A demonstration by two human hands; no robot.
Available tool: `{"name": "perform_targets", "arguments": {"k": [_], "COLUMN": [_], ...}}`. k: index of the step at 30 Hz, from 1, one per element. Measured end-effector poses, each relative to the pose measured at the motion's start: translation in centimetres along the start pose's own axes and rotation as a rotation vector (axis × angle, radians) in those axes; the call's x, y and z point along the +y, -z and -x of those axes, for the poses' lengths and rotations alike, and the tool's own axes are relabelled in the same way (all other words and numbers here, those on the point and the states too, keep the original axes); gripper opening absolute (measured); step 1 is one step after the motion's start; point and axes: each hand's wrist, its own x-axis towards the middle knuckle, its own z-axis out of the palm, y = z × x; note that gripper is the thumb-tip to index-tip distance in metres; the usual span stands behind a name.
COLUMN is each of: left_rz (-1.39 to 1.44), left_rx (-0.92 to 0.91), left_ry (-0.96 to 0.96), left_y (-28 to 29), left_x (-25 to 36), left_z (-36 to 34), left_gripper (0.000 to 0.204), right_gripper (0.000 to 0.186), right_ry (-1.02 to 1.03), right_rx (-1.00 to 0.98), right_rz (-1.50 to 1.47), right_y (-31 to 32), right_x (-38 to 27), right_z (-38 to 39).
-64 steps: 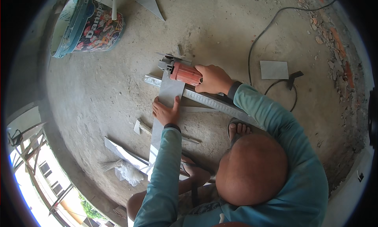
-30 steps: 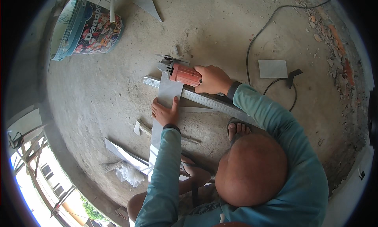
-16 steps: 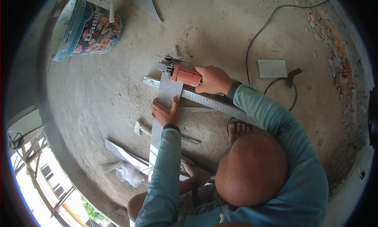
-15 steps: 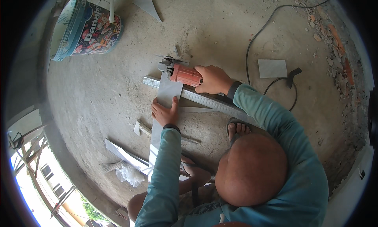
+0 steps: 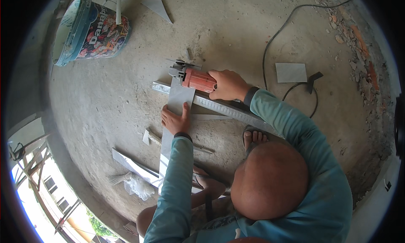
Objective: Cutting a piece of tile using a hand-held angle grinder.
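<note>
A red angle grinder (image 5: 196, 80) rests over the far end of a long grey tile strip (image 5: 180, 93), its disc near that end. My right hand (image 5: 228, 85) is closed around the grinder's body. My left hand (image 5: 176, 118) grips the strip across its width, thumb and fingers at opposite edges, just below a metal bar (image 5: 211, 104). The strip lies crosswise on that bar. A narrow grey offcut (image 5: 213, 117) shows below the bar at the right of the strip. My right foot (image 5: 253, 137) is beside the bar.
A paint bucket (image 5: 101, 36) sits top left. A triangular offcut (image 5: 157, 9), a rectangular piece (image 5: 291, 72) and a black cable (image 5: 265, 53) lie on the floor (image 5: 105, 95). Long pieces (image 5: 133, 163) and a plastic bag (image 5: 141, 188) lie lower left. Rubble (image 5: 358, 57) lines the right wall.
The view has shifted very slightly. Both hands keep their holds on the grinder and strip, and both objects stay in nearly the same place.
</note>
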Motion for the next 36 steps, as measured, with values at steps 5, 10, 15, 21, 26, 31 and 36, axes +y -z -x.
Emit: {"name": "perform_targets", "arguments": {"k": [5, 10, 15, 21, 26, 31, 36], "left_rz": [-0.006, -0.007, -0.002, -0.003, -0.013, -0.008, -0.008], "left_rx": [0.002, 0.002, -0.011, 0.0, -0.003, -0.007, -0.006], "left_ry": [0.005, 0.012, 0.019, 0.011, 0.015, 0.018, 0.009], "left_y": [-0.06, -0.07, -0.04, -0.07, 0.01, 0.12, -0.03], "left_x": [0.08, 0.12, -0.04, -0.06, 0.06, 0.29, 0.01], "left_z": [0.03, 0.02, 0.01, -0.01, 0.0, 0.01, 0.03], "left_gripper": [0.083, 0.082, 0.083, 0.083, 0.083, 0.083, 0.08], "right_gripper": [0.047, 0.048, 0.049, 0.051, 0.051, 0.051, 0.051], "right_ry": [-0.009, -0.006, -0.007, -0.006, -0.014, -0.011, -0.011], "right_rx": [-0.013, -0.013, -0.008, -0.017, -0.035, -0.029, -0.033], "right_rz": [-0.003, -0.006, -0.009, -0.009, -0.002, -0.007, -0.013], "right_y": [0.07, 0.12, 0.05, 0.08, 0.13, 0.04, 0.07], "right_x": [0.01, 0.12, 0.05, 0.21, 0.33, 0.51, 0.59], "right_z": [0.03, 0.18, 0.26, 0.36, 0.39, 0.58, 0.69]}}
